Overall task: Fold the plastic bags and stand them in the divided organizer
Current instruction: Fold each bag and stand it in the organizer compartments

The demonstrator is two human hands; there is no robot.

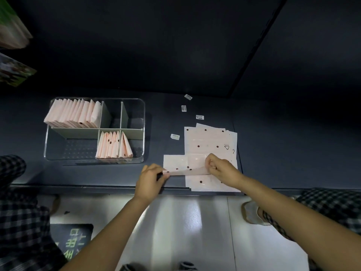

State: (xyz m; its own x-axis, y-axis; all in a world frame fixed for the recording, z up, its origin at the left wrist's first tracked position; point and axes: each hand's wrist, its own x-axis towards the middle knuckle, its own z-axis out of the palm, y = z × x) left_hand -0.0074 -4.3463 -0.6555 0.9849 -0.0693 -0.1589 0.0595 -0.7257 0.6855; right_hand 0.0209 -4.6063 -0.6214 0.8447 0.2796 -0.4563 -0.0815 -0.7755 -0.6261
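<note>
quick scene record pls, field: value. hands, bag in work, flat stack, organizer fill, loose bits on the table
left hand: pinches the left end of the bag being folded
right hand: pinches its right end
bag being folded: pale pink, dark dots, near edge lifted and rolled over, lying partly on the flat stack
flat stack: unfolded bags to the right of the organizer
organizer: clear, divided; folded bags standing in back-left and front-middle compartments; other compartments hold none
loose labels: four small white ones on the table, e.g.

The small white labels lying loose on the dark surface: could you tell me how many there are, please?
4: three in a diagonal line beyond the flat bags, at and, and one left of them. Others may be hidden underneath.
</note>
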